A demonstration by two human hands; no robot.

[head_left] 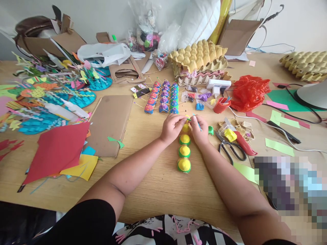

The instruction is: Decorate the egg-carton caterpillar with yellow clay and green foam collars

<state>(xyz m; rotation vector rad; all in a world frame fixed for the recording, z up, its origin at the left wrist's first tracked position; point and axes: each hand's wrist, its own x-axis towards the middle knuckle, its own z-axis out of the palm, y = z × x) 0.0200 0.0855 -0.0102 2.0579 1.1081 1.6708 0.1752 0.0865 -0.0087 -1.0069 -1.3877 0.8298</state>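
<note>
A row of egg-carton cups (pixel 184 151) covered with yellow domes and green rims runs down the table between my forearms. My left hand (pixel 171 128) is closed in a pinch at the far end of the row, on a small strip of green clay (pixel 188 119). Close beside it, my right hand (pixel 200 131) is closed around a thin blue stick (pixel 199 124), its fingers at the other end of the green strip. Both hands partly cover the farthest cups. A lump of green clay (pixel 211 130) lies just right of my right hand.
Three finished-looking painted egg-carton strips (pixel 164 97) with pins stand behind my hands. Black scissors (pixel 232 146), a red cup (pixel 221 105) and a red plastic bag (pixel 250 92) are on the right. Cardboard (pixel 109 124) and red paper (pixel 58 149) lie left; egg trays (pixel 198 58) are stacked behind.
</note>
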